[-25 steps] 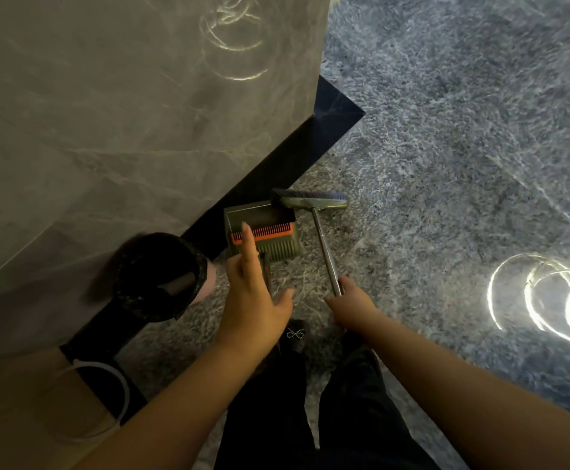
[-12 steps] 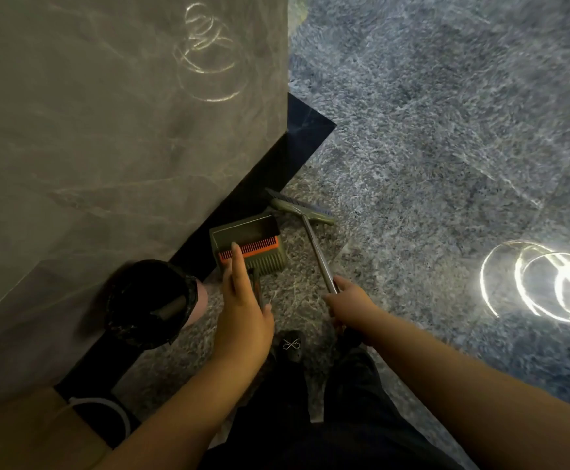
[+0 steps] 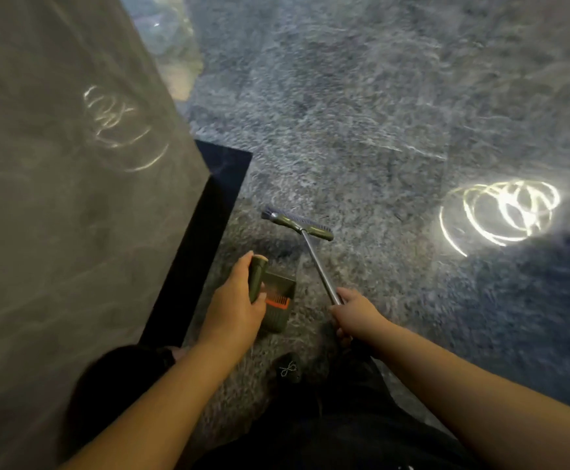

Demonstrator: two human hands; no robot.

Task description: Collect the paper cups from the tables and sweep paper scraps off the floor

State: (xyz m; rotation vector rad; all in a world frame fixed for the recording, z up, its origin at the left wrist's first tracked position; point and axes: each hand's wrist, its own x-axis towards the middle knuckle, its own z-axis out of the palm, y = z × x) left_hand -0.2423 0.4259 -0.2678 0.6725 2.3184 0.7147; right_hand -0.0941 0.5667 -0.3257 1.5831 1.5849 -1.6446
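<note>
On the left a grey stone-look wall (image 3: 56, 198) with a dark base strip (image 3: 192, 259) fills my view, and low beside it sits a black round bin (image 3: 117, 385), blurred, its contents hidden from me. Just right of the strip, my left hand (image 3: 232, 307) curls round the olive handle of the dustpan (image 3: 278, 307), thumb along its side; the pan tilts over the grey carpet (image 3: 378, 113), and I cannot tell what lies in it. Further right, my right hand (image 3: 354, 313) grips the metal shaft of the broom (image 3: 297, 223), fingers closed around it, the brush head resting ahead on the carpet, apart from the pan.
</note>
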